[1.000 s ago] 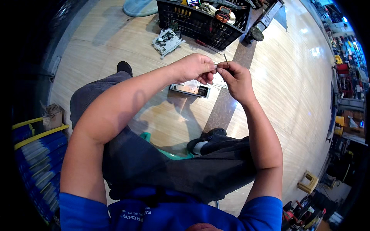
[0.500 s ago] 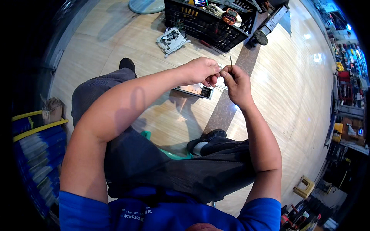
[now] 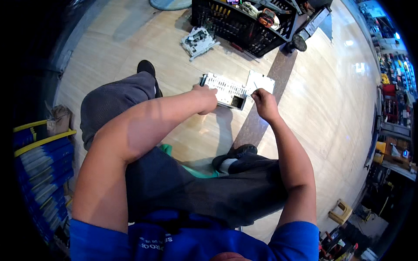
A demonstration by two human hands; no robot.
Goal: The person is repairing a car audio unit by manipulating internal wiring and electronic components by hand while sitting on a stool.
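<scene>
A slim silver metal box-like unit (image 3: 226, 89) with a slotted top lies on the floor ahead of me, with a dark square opening at its near right corner. At its left end, my left hand (image 3: 205, 100) is closed on the near edge, fingers partly over the top. Beyond the unit's right end lies a flat white metal plate (image 3: 262, 81). My right hand (image 3: 264, 104) pinches a thin dark rod-like tool (image 3: 255, 86) over the gap between unit and plate; its lower tip is hard to make out.
A black plastic crate (image 3: 235, 26) full of tools and cables stands at the far side. Near it lie a grey metal mechanism (image 3: 199, 43) and a red-handled screwdriver (image 3: 237, 46). Blue stacked goods (image 3: 45, 178) fill the left edge. A yellow-framed object (image 3: 340, 212) sits at right.
My hands have parted from where they met above the unit. The left has come down to the unit's left end; the right has lowered, its rod now tilting left.
</scene>
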